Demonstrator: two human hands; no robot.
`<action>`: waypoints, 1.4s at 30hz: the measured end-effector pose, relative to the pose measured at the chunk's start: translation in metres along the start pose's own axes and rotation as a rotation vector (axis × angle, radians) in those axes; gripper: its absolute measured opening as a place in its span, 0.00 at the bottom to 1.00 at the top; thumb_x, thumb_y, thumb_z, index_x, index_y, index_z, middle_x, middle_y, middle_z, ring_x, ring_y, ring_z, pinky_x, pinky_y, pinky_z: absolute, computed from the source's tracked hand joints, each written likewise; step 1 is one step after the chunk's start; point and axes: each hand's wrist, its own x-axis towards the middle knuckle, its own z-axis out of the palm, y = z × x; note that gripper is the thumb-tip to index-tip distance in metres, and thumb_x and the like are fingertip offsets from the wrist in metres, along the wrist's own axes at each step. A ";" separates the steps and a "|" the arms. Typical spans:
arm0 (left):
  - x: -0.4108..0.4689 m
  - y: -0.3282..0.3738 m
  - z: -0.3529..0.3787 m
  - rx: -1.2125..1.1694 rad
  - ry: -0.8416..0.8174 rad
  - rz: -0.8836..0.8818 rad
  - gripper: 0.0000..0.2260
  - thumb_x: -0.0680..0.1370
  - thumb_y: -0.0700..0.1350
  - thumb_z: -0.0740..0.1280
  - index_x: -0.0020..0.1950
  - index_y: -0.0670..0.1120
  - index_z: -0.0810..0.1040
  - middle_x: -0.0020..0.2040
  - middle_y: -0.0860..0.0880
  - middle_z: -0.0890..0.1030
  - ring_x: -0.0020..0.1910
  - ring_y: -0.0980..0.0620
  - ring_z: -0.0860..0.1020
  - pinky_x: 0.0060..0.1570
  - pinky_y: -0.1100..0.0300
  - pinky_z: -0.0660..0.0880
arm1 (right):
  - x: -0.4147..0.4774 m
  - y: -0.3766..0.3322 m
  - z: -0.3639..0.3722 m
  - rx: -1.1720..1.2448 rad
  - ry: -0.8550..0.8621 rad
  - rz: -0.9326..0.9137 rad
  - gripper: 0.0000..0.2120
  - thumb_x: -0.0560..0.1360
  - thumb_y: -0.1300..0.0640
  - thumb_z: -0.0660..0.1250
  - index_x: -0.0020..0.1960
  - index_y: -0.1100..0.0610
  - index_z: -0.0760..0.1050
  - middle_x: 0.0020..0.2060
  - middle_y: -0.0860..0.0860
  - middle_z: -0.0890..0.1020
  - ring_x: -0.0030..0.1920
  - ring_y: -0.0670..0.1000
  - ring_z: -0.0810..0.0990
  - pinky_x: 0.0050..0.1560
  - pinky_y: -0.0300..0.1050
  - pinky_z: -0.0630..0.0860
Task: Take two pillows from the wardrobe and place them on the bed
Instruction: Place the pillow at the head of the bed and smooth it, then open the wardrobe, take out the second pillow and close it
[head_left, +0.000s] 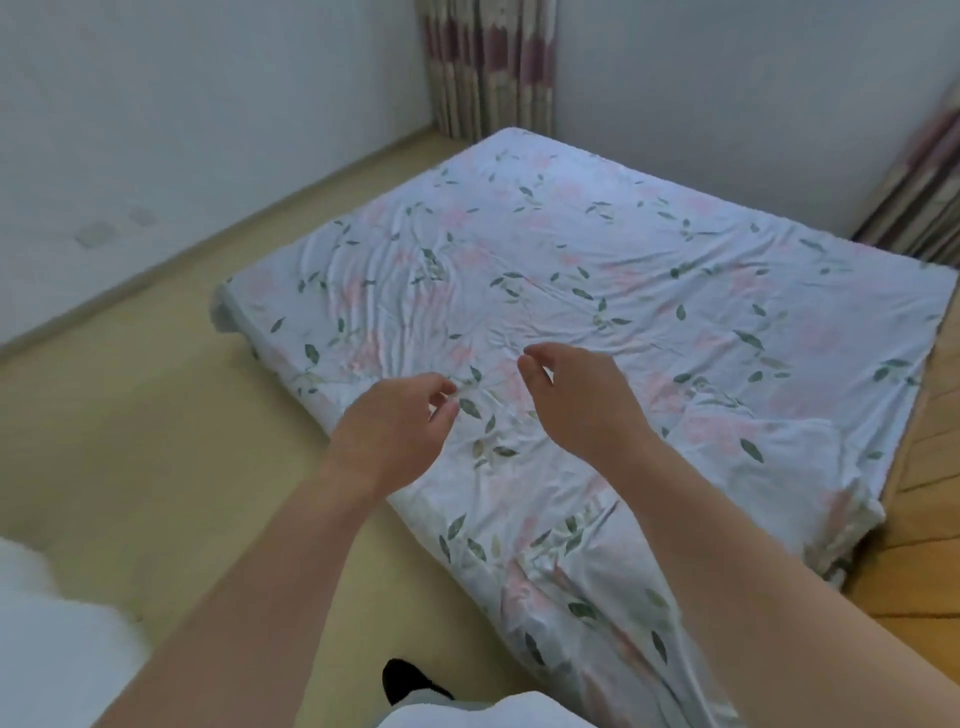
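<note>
A low bed (649, 270) lies on the floor, covered by a wrinkled white sheet printed with pink flowers and green leaves. No pillow and no wardrobe is in view. My left hand (395, 426) hovers over the bed's near left edge, its fingers loosely curled and apart, holding nothing. My right hand (576, 395) hangs above the sheet a little further in, fingers bent downward and apart, also empty. Both bare forearms reach in from the bottom of the frame.
A yellowish mat floor (156, 415) runs along the bed's left side, wooden boards (924, 519) on its right. White walls enclose the corner, with patterned curtains (488, 67) behind the bed and at far right (919, 197). A white blurred object (47, 623) sits at lower left.
</note>
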 end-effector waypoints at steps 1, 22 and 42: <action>-0.005 -0.010 -0.020 0.010 0.069 -0.020 0.13 0.82 0.52 0.64 0.64 0.51 0.80 0.54 0.56 0.85 0.52 0.54 0.83 0.53 0.51 0.80 | 0.007 -0.023 -0.003 -0.012 -0.002 -0.063 0.20 0.84 0.45 0.56 0.68 0.52 0.78 0.62 0.50 0.84 0.63 0.54 0.80 0.64 0.49 0.75; -0.089 -0.220 -0.227 0.137 0.715 -0.445 0.11 0.81 0.53 0.64 0.60 0.53 0.82 0.50 0.55 0.86 0.50 0.50 0.84 0.48 0.52 0.80 | 0.056 -0.361 0.109 -0.027 -0.132 -0.720 0.19 0.84 0.46 0.56 0.68 0.52 0.78 0.54 0.51 0.86 0.53 0.53 0.83 0.58 0.53 0.78; -0.219 -0.387 -0.307 0.425 0.988 -1.291 0.14 0.81 0.50 0.65 0.65 0.51 0.80 0.60 0.53 0.83 0.60 0.47 0.79 0.60 0.51 0.73 | 0.031 -0.619 0.320 0.107 -0.690 -1.343 0.18 0.84 0.44 0.57 0.69 0.47 0.78 0.58 0.44 0.86 0.60 0.50 0.82 0.58 0.49 0.78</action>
